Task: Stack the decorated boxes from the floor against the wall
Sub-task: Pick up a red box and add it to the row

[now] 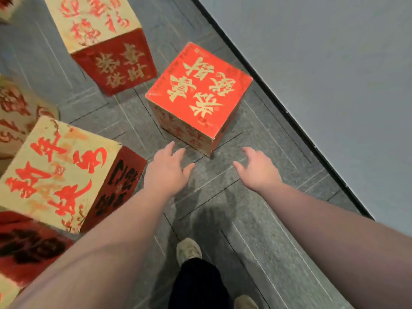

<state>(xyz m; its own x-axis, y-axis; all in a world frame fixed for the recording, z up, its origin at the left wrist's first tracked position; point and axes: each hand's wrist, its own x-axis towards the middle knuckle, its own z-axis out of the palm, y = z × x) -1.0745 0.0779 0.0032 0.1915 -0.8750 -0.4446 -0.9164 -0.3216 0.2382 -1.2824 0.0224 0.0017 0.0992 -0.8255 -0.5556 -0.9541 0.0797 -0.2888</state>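
Note:
A cube box with a red top and gold characters [199, 92] sits on the grey carpet close to the wall [334, 63]. My left hand [168, 169] and my right hand [259, 169] reach out towards it, both open with spread fingers, each a short way from its near corner and touching nothing. A cream-topped box with red characters [58, 172] stands at my left, beside my left forearm. Another cream-and-red box [104, 41] stands farther off at the upper left.
More decorated boxes crowd the left edge [15, 112] and the lower left corner [26, 248]. A black skirting strip [278, 103] runs diagonally along the wall's base. My shoes [188, 250] and dark trousers are on the carpet [245, 219] below my arms.

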